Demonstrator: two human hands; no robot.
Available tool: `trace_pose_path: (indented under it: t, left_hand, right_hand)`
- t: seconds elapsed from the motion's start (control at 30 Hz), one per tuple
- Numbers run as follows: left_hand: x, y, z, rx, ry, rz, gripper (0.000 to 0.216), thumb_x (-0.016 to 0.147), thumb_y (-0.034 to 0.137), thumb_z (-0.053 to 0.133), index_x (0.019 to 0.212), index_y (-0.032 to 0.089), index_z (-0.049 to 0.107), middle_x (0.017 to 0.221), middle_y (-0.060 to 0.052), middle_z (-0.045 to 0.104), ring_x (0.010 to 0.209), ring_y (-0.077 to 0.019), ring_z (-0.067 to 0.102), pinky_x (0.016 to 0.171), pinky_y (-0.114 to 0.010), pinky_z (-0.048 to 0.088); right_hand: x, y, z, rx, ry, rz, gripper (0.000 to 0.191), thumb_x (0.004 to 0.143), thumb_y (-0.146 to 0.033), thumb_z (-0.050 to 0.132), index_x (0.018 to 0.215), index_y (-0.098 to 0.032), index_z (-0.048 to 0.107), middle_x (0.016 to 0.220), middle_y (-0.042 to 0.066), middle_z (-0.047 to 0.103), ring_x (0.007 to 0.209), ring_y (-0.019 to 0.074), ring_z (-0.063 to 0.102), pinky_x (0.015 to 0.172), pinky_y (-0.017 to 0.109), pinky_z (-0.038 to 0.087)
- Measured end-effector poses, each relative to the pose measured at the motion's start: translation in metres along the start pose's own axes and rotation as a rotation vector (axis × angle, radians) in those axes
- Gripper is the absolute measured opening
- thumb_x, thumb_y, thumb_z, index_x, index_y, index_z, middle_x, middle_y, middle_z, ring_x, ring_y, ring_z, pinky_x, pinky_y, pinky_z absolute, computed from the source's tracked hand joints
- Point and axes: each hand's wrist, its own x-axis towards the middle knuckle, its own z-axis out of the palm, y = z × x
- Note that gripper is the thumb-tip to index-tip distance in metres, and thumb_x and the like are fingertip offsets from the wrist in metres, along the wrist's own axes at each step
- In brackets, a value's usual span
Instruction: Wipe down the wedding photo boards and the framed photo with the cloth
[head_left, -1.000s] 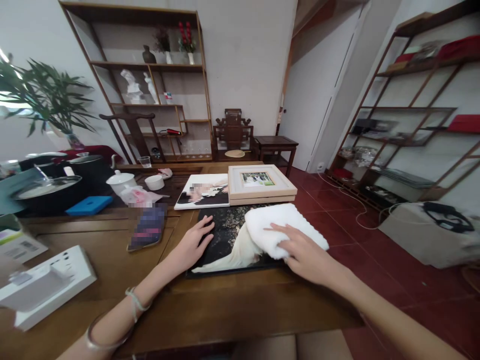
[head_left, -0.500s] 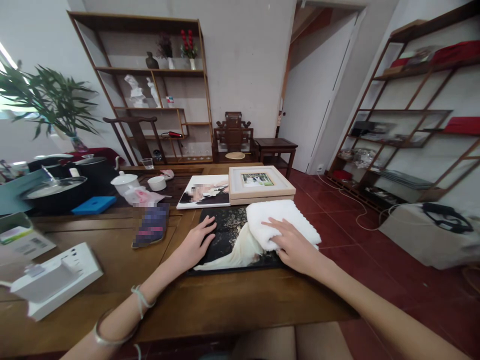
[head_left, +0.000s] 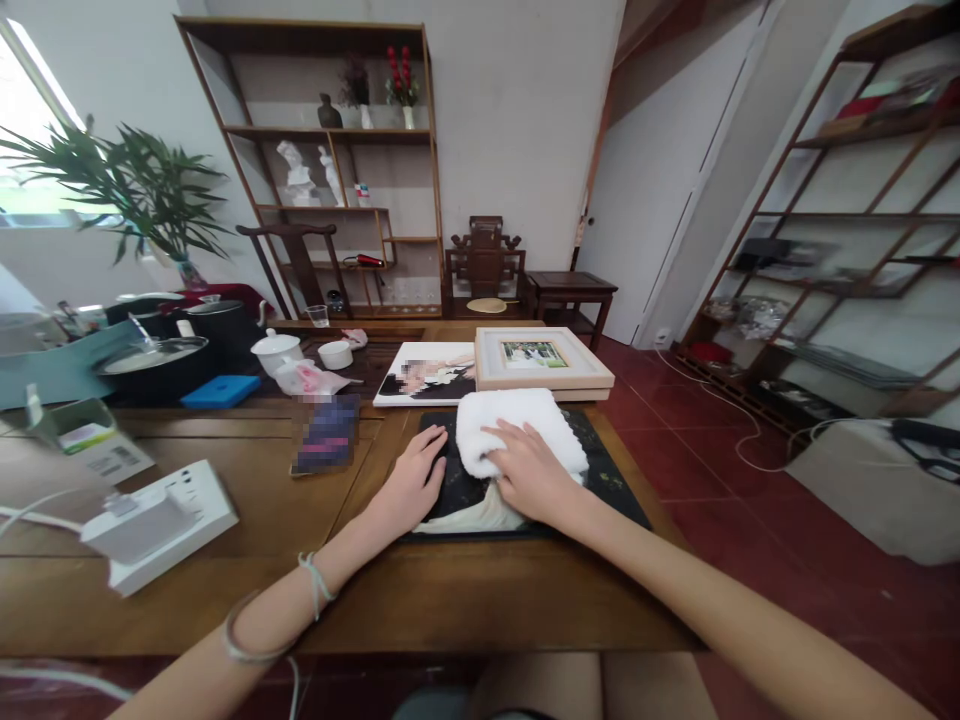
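A dark photo panel [head_left: 606, 485] with a pale gown printed on it lies flat on the wooden table. On top of it rests a folded white towel [head_left: 480, 412], which hides much of the picture. My right hand [head_left: 529, 470] presses down on the towel and grips its near side, the fingers partly sunk into the pile. At the panel's left edge my left hand [head_left: 411, 478] lies open, fingers stretched out, touching the surface. Behind the panel are a light wooden picture frame [head_left: 600, 382] and a white-edged photo print [head_left: 384, 388].
Left on the table are a white power strip [head_left: 214, 515], an open box [head_left: 112, 455], a blurred dark item [head_left: 326, 435], a blue block [head_left: 221, 390], a lidded white bowl [head_left: 276, 348] and a black pan [head_left: 154, 362]. Shelves [head_left: 337, 135] and chairs stand behind.
My right hand and the towel have slid left across the panel, uncovering its right side. My left hand stays at the left edge. The camera view has turned slightly left.
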Motion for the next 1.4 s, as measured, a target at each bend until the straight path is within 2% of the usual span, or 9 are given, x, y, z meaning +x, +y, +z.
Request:
trace_pose_path:
  t: [0.1,0.37,0.63,0.8,0.9,1.03,1.2,1.3,1.4]
  left_hand:
    - [0.001,0.001,0.000,-0.025,0.011,-0.042,0.041,0.087,0.022,0.032,0.119,0.006,0.052,0.134,-0.018,0.044,0.127,-0.0252,0.038,0.106,-0.042,0.030]
    - [0.008,0.008,-0.009,-0.217,0.073,-0.182,0.041,0.087,0.026,0.031,0.116,0.009,0.055,0.126,-0.014,0.054,0.119,-0.0216,0.047,0.104,-0.040,0.032]
    - [0.007,0.016,-0.018,-0.383,0.190,-0.234,0.044,0.091,0.035,0.026,0.119,0.013,0.052,0.126,-0.009,0.055,0.119,-0.0176,0.048,0.103,-0.034,0.033]
    - [0.008,0.010,-0.021,-0.480,0.199,-0.253,0.046,0.092,0.038,0.025,0.119,0.012,0.053,0.125,-0.009,0.056,0.118,-0.0182,0.048,0.103,-0.034,0.032]
    - [0.007,0.008,-0.018,-0.445,0.219,-0.222,0.045,0.092,0.036,0.027,0.116,0.011,0.055,0.123,-0.010,0.057,0.116,-0.0182,0.050,0.103,-0.034,0.033]
    - [0.004,0.011,-0.011,-0.236,0.183,-0.143,0.038,0.090,0.032,0.036,0.112,0.010,0.058,0.118,-0.013,0.058,0.112,-0.0215,0.051,0.100,-0.039,0.035]
    - [-0.004,0.017,-0.006,-0.042,0.034,0.018,0.033,0.084,0.032,0.049,0.110,0.014,0.059,0.118,-0.014,0.054,0.115,-0.0272,0.044,0.097,-0.047,0.037]
    - [-0.007,0.019,-0.007,-0.030,-0.021,0.056,0.033,0.085,0.032,0.047,0.113,0.017,0.058,0.123,-0.013,0.051,0.118,-0.0280,0.042,0.096,-0.049,0.038]
    - [-0.007,0.020,-0.009,-0.013,-0.047,0.059,0.036,0.083,0.032,0.050,0.115,0.016,0.057,0.123,-0.014,0.049,0.119,-0.0298,0.040,0.095,-0.049,0.038]
  right_hand:
    - [0.004,-0.004,0.003,-0.015,0.002,0.008,0.038,0.071,-0.006,0.046,0.105,-0.014,0.063,0.135,0.013,0.043,0.127,0.0334,0.029,0.101,0.057,0.021]
    - [-0.048,-0.042,0.000,0.050,-0.067,-0.126,0.030,0.073,-0.007,0.044,0.091,-0.016,0.067,0.139,0.009,0.039,0.130,0.0323,0.023,0.104,0.055,0.017]
    - [0.003,-0.052,0.000,-0.022,-0.030,-0.050,0.033,0.075,-0.009,0.043,0.099,-0.013,0.065,0.131,0.016,0.045,0.124,0.0381,0.030,0.097,0.061,0.024]
    - [-0.018,-0.066,0.000,0.026,-0.086,-0.248,0.030,0.075,-0.008,0.044,0.095,-0.011,0.066,0.137,0.017,0.039,0.128,0.0409,0.023,0.099,0.063,0.019]
    - [-0.046,-0.059,-0.002,0.103,-0.086,-0.316,0.028,0.072,-0.007,0.045,0.089,-0.012,0.067,0.140,0.012,0.036,0.131,0.0352,0.020,0.104,0.056,0.016]
    - [-0.064,-0.030,-0.005,0.197,-0.023,-0.170,0.037,0.065,-0.002,0.043,0.093,-0.016,0.064,0.137,0.008,0.041,0.131,0.0255,0.024,0.107,0.047,0.016]
    - [-0.035,0.006,-0.019,0.291,0.032,0.036,0.038,0.068,-0.003,0.039,0.097,-0.015,0.062,0.113,0.013,0.059,0.109,0.0255,0.049,0.091,0.039,0.037]
    - [0.001,0.010,-0.028,0.348,0.029,-0.008,0.030,0.074,-0.007,0.038,0.091,-0.017,0.062,0.097,0.008,0.064,0.087,0.0220,0.057,0.076,0.031,0.042]
    - [0.037,0.003,-0.029,0.365,0.020,-0.093,0.025,0.076,-0.009,0.040,0.084,-0.018,0.061,0.091,0.003,0.065,0.081,0.0186,0.057,0.072,0.026,0.041]
